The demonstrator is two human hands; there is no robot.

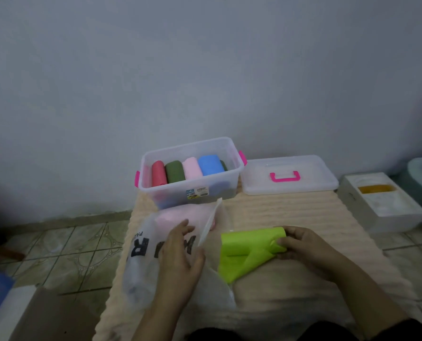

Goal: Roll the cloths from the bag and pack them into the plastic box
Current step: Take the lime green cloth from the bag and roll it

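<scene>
The right hand pinches the right end of a lime-green cloth, fingers curled shut around a partly formed roll, while the loose left part fans out and hangs toward the near edge of the cream ribbed mat on the floor. Held this way, the cloth looks just drawn out and ready to be tightened into a roll over the bare middle of the mat.

The left hand lies flat and spread on the translucent printed bag, gripping nothing; it seems to pin the bag down at the mat's left edge so it stays put. A pink cloth shows through the bag, so more seems left to do.

The plastic box stands at the far left corner of the mat, open, with pink latches, within easy reach for dropping rolls in. Inside, red, dark green, pink and blue rolls stand side by side in a row along the back; the front strip looks free. Its lid, with a pink handle, rests just beside the box at the far right edge, out of the way.

The green cloth is smooth, thin and bright, creased where gripped.
</scene>
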